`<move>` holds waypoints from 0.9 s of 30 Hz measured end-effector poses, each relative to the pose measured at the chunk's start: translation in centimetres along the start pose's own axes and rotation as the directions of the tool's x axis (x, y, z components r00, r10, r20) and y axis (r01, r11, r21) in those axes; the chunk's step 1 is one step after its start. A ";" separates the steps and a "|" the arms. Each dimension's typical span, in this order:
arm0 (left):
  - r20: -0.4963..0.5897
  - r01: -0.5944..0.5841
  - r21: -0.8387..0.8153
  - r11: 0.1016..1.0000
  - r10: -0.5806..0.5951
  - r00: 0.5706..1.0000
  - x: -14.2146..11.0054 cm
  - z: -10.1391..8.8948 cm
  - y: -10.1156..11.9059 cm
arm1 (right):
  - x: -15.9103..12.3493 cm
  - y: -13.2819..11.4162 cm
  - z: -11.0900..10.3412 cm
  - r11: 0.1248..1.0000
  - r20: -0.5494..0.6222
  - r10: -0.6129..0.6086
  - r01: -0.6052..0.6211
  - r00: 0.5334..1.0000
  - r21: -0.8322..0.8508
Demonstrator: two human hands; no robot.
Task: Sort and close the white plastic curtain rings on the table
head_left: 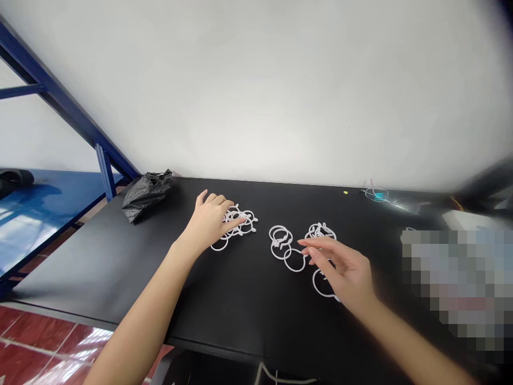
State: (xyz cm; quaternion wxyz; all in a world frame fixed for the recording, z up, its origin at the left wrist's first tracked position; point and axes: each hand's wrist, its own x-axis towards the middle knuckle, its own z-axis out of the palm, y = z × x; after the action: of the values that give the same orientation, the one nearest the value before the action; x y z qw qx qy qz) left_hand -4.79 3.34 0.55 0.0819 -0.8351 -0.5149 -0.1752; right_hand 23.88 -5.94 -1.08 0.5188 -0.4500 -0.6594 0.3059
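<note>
My left hand (211,216) lies palm down on a pile of white plastic rings (247,222) that look like curtain rings with small knobbed ends. Its thumb and fingers are apart, and part of the pile is hidden beneath it. Further right, several more rings (294,260) lie loosely overlapping. My right hand (344,264) hovers beside these with fingers stretched out and thumb apart, holding nothing that I can see. Behind its fingertips sits a small clump of rings (320,231), and another ring (320,289) lies partly hidden under the hand.
A crumpled black plastic bag (147,193) sits at the back left of the black table (240,310). Near the wall lie a tiny yellow bit (345,192) and a clear loop with turquoise strands (377,194). A blue metal frame (68,112) stands left; the right side is pixelated.
</note>
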 end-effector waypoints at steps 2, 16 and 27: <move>-0.006 0.007 -0.004 1.000 -0.007 1.000 0.0 0.0 0.0 | 0.0 0.1 0.0 1.000 -0.001 0.005 -0.005 1.000 0.014; 0.094 -0.295 -0.356 0.887 0.348 0.933 -1.1 2.0 7.3 | 0.0 0.1 0.0 1.000 0.009 0.007 -0.007 1.000 0.005; 0.129 -0.245 -0.488 0.838 0.347 0.929 -1.2 2.2 7.5 | 0.0 0.1 0.1 1.000 0.017 -0.002 0.002 1.000 0.025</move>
State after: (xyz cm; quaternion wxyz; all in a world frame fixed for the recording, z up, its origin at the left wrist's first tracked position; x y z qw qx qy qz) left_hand 1.87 -0.42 -1.60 -0.1491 -0.9137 -0.3279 -0.1881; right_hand 23.79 -5.91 -1.15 0.5190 -0.4404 -0.6603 0.3173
